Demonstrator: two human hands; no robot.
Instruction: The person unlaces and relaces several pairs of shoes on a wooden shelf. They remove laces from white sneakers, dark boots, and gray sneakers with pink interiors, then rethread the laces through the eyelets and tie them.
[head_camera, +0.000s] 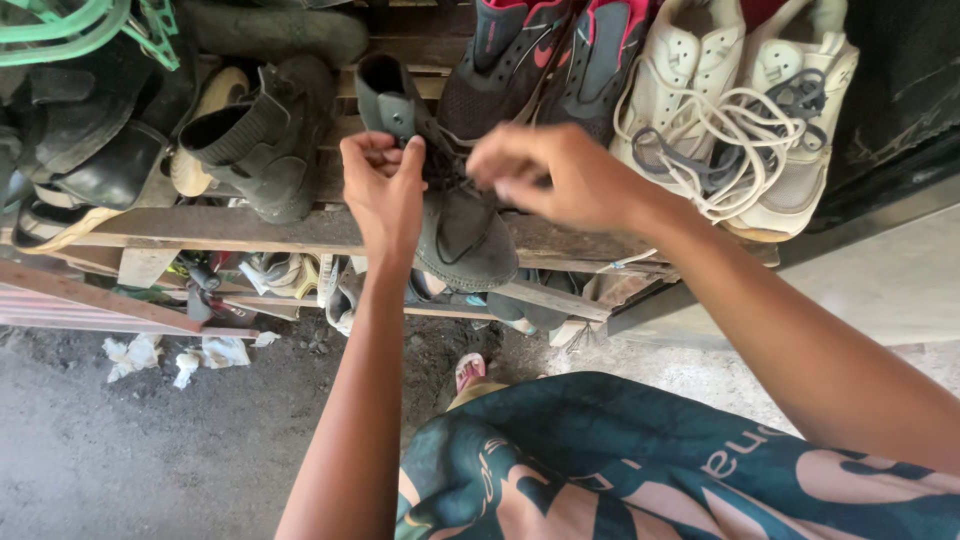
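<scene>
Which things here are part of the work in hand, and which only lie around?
In hand: dark boot, its laces, left hand, right hand.

Lying about: white sneakers, red-and-grey trainers, other dark boot, green hangers, crumpled paper.

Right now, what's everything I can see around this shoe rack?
Dark boot: 1, grey-black, middle of the wooden rack, between both hands.
Second dark boot: 1, left of it.
Sneakers: 2, dark with red, top centre.
White laced shoes: 2, top right.
Green hanger: 1, top left.
Crumpled paper: a few white bits, on the ground.
Left hand: at the boot's laces.
Right hand: at the laces, blurred.
</scene>
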